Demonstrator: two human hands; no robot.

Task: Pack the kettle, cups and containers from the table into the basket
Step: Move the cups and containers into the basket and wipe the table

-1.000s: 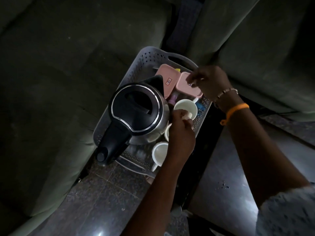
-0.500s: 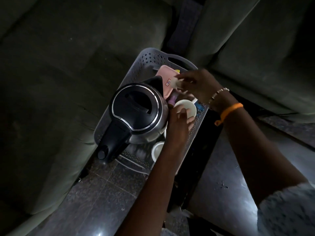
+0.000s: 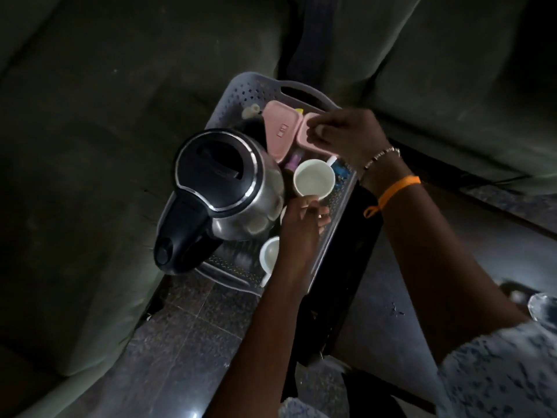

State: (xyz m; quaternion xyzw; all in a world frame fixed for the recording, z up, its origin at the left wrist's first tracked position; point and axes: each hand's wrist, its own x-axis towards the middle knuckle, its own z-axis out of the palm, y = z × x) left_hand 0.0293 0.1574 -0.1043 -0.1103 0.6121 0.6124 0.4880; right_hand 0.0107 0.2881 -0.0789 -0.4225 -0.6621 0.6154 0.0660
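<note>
- Although the light is dim, the kettle (image 3: pixel 223 188), two pink containers (image 3: pixel 278 131) and white cups (image 3: pixel 314 178) sit inside the basket (image 3: pixel 238 95) at centre frame.
- The left hand (image 3: pixel 303 220) curls around the upper cup's rim; the right hand (image 3: pixel 346 134) pinches the right container's lid.
- Packing seems nearly finished; nothing left outside the basket is visible.

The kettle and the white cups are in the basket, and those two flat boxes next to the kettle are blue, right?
Not quite. The two flat boxes are pink, not blue; the head view shows it. The rest holds: the kettle and the white cups sit in the basket, and the boxes lie next to the kettle.
</note>
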